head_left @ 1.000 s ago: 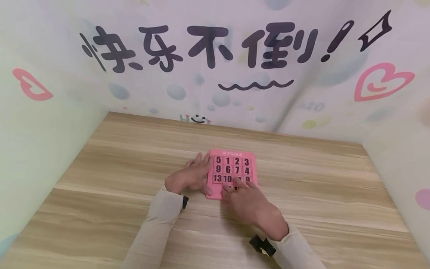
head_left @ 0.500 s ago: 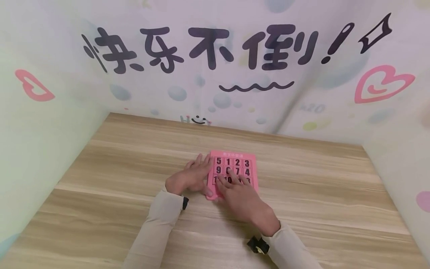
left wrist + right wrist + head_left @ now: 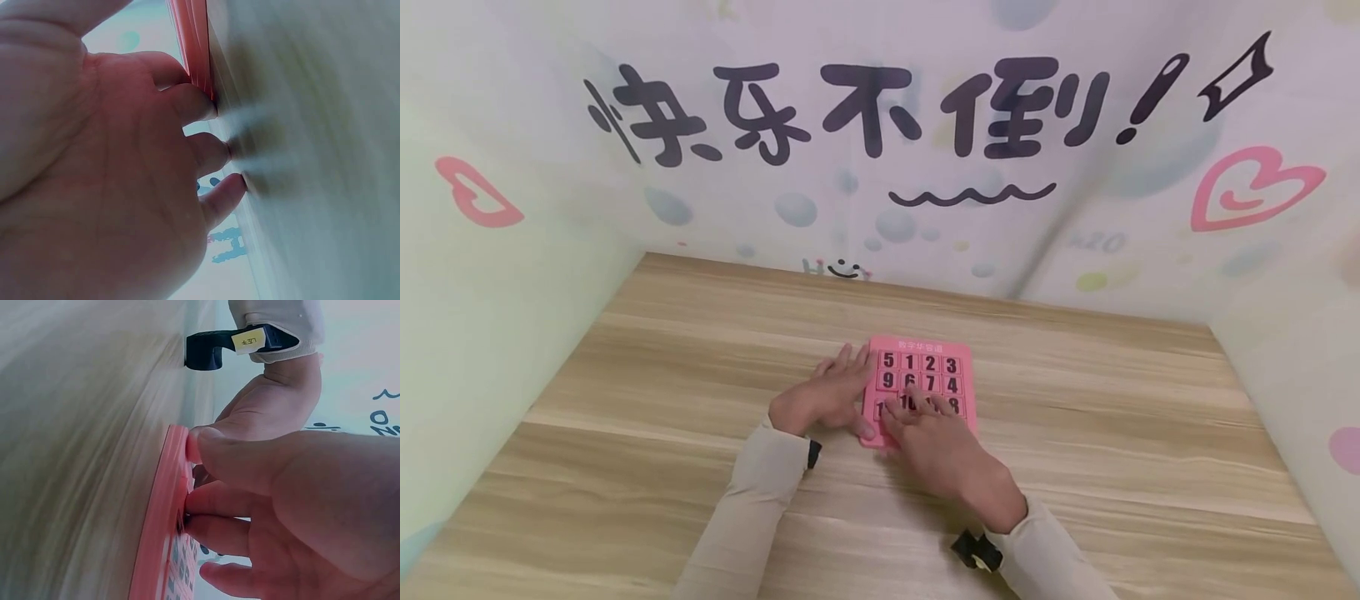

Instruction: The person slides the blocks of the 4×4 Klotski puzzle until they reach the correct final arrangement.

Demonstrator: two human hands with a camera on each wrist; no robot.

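Note:
A pink sliding number puzzle (image 3: 958, 348) lies flat on the table, with rows of black-numbered tiles. My left hand (image 3: 832, 392) rests along its left edge, fingers extended and thumb at the near left corner. In the left wrist view, fingertips touch the table and the side of the puzzle (image 3: 192, 44). My right hand (image 3: 943, 446) reaches over the near part, its fingertips on the lower tiles. A gap shows below the 9 tile (image 3: 887, 381), above the tile starting with 1. The right hand hides the bottom row and parts of the third row.
The wood-grain table (image 3: 700, 325) meets a printed white backdrop (image 3: 760, 200) at the back and sides. Black bands with small devices sit at both wrists, including the left wrist band (image 3: 250, 340).
My right hand has shifted left and farther onto the puzzle, then drawn slightly back. The left-column tile starting with 1 has slid toward me. My left hand stays in place.

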